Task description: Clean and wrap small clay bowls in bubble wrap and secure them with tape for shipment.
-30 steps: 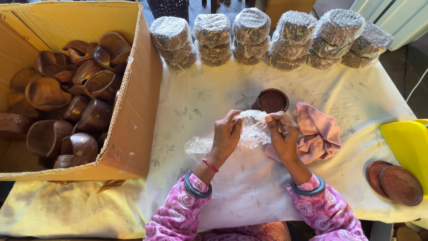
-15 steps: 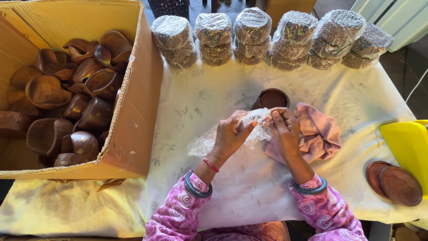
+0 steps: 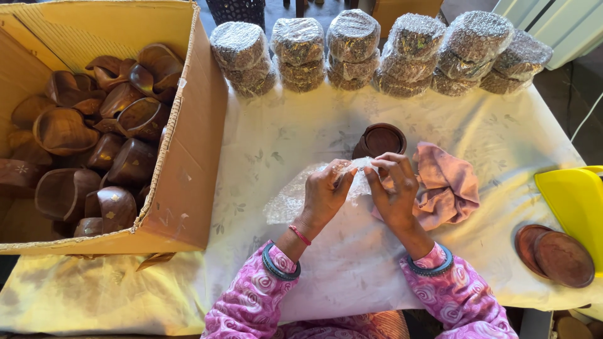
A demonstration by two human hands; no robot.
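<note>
At my far left stands a large open cardboard box (image 3: pixel 188 157), tan and corrugated, filled with dark brown carved wooden bowls (image 3: pixel 94 144), smooth and glossy, some with small pale inlays. It sits on the counter (image 3: pixel 301 132), which is covered by a white cloth with a faint leaf pattern. Along the far edge runs a row of round stacked bundles wrapped in clear bubble wrap (image 3: pixel 377 53), greyish and dimpled, six stacks side by side.

In the middle, my left hand (image 3: pixel 323 198) and my right hand (image 3: pixel 392 188) meet over a crinkled sheet of clear bubble wrap (image 3: pixel 292 201). The fingers of both hands are curled and pinching the sheet's upper edge between thumb and fingertips, with the rest of the sheet trailing left and down onto the cloth. Just beyond my fingers stands a round dark wooden container (image 3: pixel 380 139) with a flat lid.

Beside my right hand lies a soft crumpled pink cloth (image 3: pixel 449 185). Farther right, near the counter's edge, lie two flat round brown wooden lids (image 3: pixel 556 257), overlapping, just beside a bright yellow plastic tub (image 3: pixel 575 201).
</note>
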